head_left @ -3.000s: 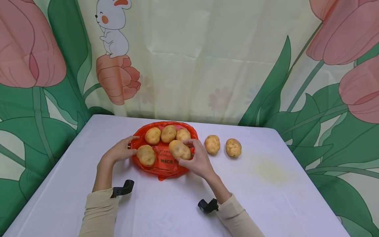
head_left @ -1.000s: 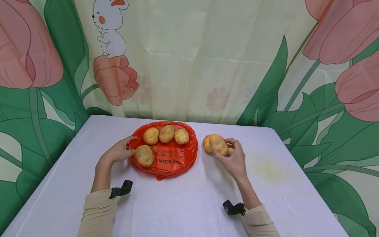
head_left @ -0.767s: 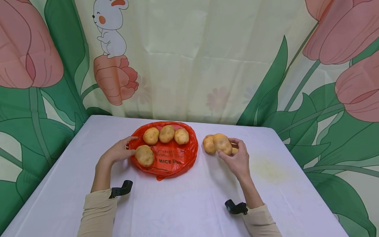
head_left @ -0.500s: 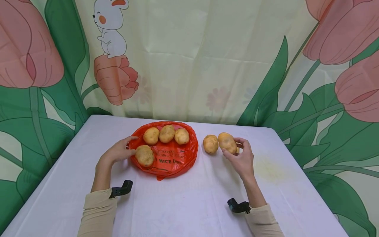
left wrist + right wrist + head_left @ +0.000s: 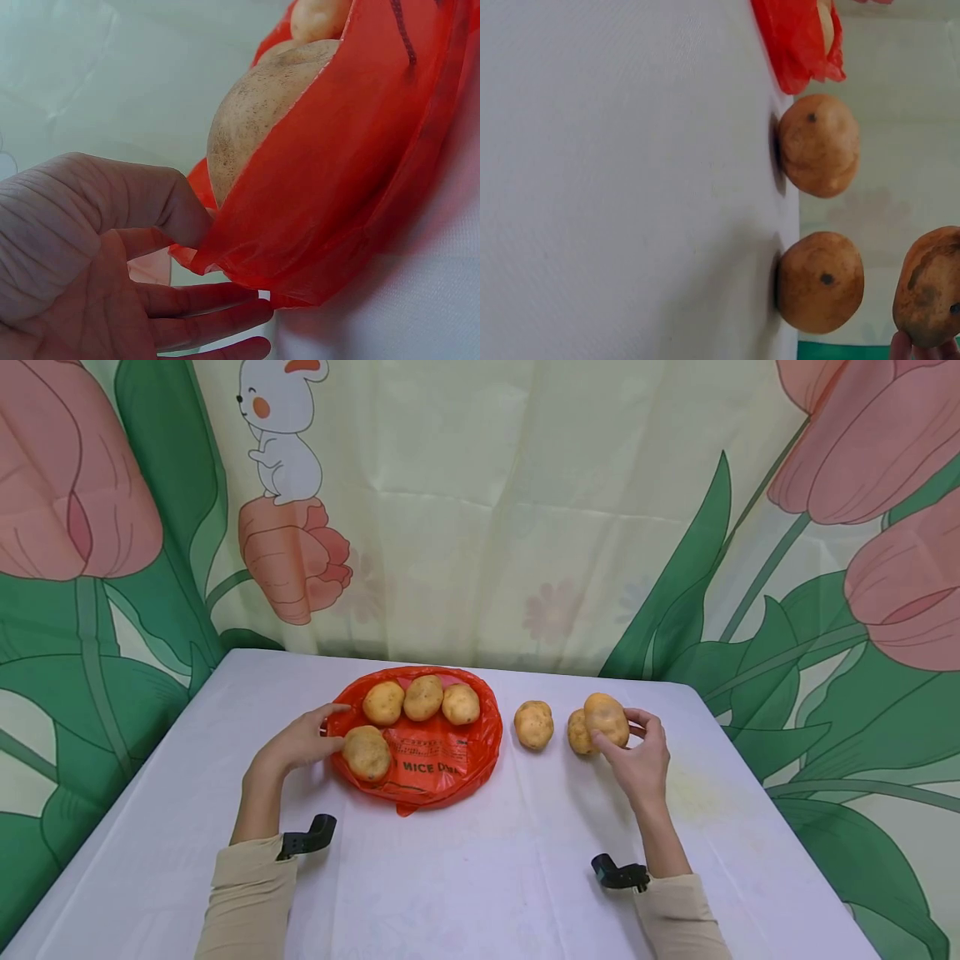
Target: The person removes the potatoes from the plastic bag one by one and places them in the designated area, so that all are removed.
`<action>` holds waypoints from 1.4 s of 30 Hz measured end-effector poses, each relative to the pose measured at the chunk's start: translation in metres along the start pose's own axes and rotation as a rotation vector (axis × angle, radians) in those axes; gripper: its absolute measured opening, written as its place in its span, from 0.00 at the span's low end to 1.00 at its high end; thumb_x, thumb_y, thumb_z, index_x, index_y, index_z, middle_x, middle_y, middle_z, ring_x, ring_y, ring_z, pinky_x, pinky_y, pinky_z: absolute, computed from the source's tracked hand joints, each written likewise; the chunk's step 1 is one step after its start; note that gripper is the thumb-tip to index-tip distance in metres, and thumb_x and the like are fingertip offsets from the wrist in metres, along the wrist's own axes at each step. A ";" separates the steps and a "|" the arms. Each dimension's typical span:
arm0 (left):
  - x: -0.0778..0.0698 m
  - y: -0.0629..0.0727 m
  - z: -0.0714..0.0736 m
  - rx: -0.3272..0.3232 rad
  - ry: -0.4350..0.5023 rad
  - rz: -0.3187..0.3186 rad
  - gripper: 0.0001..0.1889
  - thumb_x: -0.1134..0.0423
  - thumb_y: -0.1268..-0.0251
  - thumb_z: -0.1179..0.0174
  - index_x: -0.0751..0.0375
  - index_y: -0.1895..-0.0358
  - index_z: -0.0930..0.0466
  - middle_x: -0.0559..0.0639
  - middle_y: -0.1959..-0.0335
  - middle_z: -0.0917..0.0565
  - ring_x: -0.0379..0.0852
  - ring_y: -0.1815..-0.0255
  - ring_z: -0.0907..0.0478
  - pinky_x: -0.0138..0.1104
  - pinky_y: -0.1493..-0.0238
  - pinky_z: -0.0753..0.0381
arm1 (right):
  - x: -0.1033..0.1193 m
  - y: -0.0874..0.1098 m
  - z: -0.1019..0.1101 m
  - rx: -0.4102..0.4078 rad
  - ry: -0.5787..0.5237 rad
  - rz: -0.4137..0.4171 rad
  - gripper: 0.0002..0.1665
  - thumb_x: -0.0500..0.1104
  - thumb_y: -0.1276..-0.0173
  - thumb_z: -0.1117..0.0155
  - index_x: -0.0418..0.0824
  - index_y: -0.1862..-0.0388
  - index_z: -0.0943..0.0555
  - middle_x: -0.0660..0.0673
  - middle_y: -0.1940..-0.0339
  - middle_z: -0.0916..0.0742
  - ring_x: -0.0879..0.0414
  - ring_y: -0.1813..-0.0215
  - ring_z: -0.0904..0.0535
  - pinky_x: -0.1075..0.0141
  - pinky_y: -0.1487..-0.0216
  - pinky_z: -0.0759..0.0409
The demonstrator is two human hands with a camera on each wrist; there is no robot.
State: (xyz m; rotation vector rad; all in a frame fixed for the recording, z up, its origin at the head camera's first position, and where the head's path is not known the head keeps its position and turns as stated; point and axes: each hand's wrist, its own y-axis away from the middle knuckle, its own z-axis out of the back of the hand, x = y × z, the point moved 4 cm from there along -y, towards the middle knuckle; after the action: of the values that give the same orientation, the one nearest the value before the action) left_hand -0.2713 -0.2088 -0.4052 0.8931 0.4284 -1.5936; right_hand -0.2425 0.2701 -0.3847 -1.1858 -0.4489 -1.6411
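Note:
My left hand (image 5: pixel 296 745) pinches the left rim of a red plastic bag (image 5: pixel 427 781), spread wide like a shallow dish. In the left wrist view the thumb goes inside the rim and the fingers stay outside. Several potatoes lie in the bag; the nearest potato (image 5: pixel 367 753) is right beside my left thumb. My right hand (image 5: pixel 641 768) holds another potato (image 5: pixel 607 720) between thumb and fingers, raised above the table. Behind it, partly covered in the head view, a potato (image 5: pixel 579 735) rests on the table. A further potato (image 5: pixel 534 725) sits between that one and the bag.
A white cloth covers the table (image 5: pixel 450 885), with a faint yellowish stain (image 5: pixel 693 793) at the right. A curtain (image 5: pixel 480 527) printed with tulips and a rabbit hangs behind the far table edge.
My right hand has lifted a potato out of the bag and carried it right, past the first loose potato to the second. The left hand stays at the bag's rim.

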 end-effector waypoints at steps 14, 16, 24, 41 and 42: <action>0.000 0.001 0.000 0.008 -0.001 0.018 0.36 0.63 0.32 0.45 0.68 0.22 0.43 0.75 0.25 0.39 0.70 0.31 0.37 0.65 0.32 0.32 | -0.022 -0.014 0.016 -0.063 0.022 -0.080 0.42 0.47 0.38 0.24 0.36 0.30 0.32 0.38 0.33 0.26 0.44 0.32 0.31 0.56 0.42 0.27; 0.000 0.001 0.000 0.008 0.000 0.017 0.36 0.63 0.32 0.45 0.68 0.22 0.43 0.75 0.25 0.39 0.71 0.31 0.37 0.65 0.32 0.32 | -0.024 -0.016 0.018 -0.069 0.026 -0.094 0.43 0.48 0.38 0.24 0.36 0.30 0.33 0.38 0.32 0.27 0.44 0.32 0.31 0.56 0.42 0.28; 0.000 0.001 -0.001 0.006 -0.005 0.026 0.36 0.63 0.32 0.45 0.68 0.22 0.43 0.75 0.24 0.40 0.71 0.29 0.39 0.66 0.31 0.33 | -0.036 -0.024 0.023 -0.075 0.058 -0.135 0.44 0.48 0.39 0.24 0.36 0.29 0.33 0.37 0.32 0.27 0.43 0.32 0.31 0.57 0.43 0.29; -0.001 0.000 0.000 0.004 -0.010 0.010 0.35 0.64 0.32 0.45 0.69 0.23 0.42 0.76 0.25 0.39 0.71 0.29 0.38 0.66 0.30 0.35 | -0.059 -0.031 0.021 -0.041 0.129 -0.241 0.43 0.48 0.36 0.28 0.35 0.28 0.36 0.33 0.32 0.30 0.41 0.35 0.34 0.55 0.43 0.28; -0.001 0.000 0.000 0.004 -0.011 0.008 0.35 0.64 0.32 0.45 0.70 0.23 0.42 0.76 0.25 0.39 0.71 0.29 0.38 0.66 0.30 0.35 | -0.060 -0.031 0.021 -0.035 0.132 -0.246 0.43 0.48 0.36 0.29 0.34 0.28 0.36 0.33 0.32 0.30 0.41 0.35 0.34 0.54 0.42 0.28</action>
State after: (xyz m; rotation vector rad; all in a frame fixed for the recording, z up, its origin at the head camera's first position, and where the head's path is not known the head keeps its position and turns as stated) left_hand -0.2709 -0.2079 -0.4043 0.8884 0.4133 -1.5916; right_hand -0.2597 0.3297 -0.4195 -1.0722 -0.4985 -1.9328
